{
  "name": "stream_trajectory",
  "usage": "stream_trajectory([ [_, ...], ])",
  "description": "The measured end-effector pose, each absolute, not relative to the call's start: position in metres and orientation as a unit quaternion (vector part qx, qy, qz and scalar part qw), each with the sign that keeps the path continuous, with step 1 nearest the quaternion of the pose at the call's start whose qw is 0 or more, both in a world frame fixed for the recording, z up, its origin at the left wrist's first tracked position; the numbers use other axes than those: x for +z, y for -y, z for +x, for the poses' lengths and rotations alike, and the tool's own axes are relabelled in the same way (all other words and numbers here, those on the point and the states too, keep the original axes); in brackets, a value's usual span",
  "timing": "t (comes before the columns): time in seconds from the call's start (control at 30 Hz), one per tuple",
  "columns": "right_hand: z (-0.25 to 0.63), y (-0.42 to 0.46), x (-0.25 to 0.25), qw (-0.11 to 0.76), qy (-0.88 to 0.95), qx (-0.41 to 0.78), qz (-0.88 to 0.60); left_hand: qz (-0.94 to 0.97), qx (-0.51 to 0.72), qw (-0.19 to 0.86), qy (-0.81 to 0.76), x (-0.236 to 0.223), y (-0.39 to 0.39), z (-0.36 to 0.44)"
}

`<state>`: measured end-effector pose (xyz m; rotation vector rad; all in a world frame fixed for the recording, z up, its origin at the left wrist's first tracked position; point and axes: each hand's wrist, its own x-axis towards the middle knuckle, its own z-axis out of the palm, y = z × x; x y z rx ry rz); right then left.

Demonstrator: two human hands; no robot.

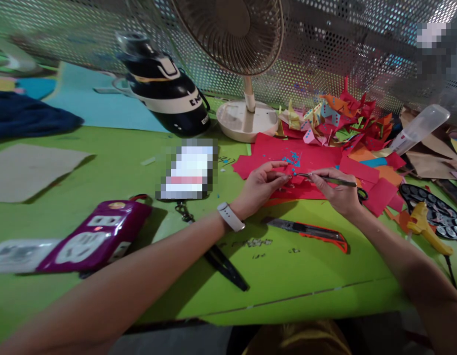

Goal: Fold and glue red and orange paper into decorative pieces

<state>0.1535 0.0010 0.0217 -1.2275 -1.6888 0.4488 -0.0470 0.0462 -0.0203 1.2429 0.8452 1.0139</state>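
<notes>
My left hand (258,186) pinches a small red paper piece (288,170) over a sheet of red paper (306,154) on the green table (176,222). My right hand (337,190) is closed on thin metal tweezers (326,178), whose tip touches the small piece. Tiny blue scraps (293,159) lie on the red sheet just beyond my fingers. A white watch band (231,217) is on my left wrist.
An orange utility knife (310,230) lies just in front of my hands. A yellow glue gun (428,228) and a round black tray (434,209) sit at right. Cut paper scraps (339,118), a desk fan (243,118), a dark helmet (165,93), a purple power strip (95,236).
</notes>
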Motion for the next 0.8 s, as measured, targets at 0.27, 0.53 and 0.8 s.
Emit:
stream_trajectory([
  [0.27,0.1532,-0.0007,0.0210,0.489,0.696,0.175,-0.495,0.531,0.441,0.626,-0.363,-0.0194,-0.0462,-0.0465],
  [0.53,0.1565,-0.0010,0.0227,0.496,0.694,0.151,-0.500,0.527,0.448,0.626,-0.359,-0.0185,-0.0455,-0.0460],
  [0.8,0.1553,-0.0018,0.0201,0.492,0.700,0.160,-0.493,0.534,0.442,0.623,-0.361,-0.0207,-0.0469,-0.0470],
])
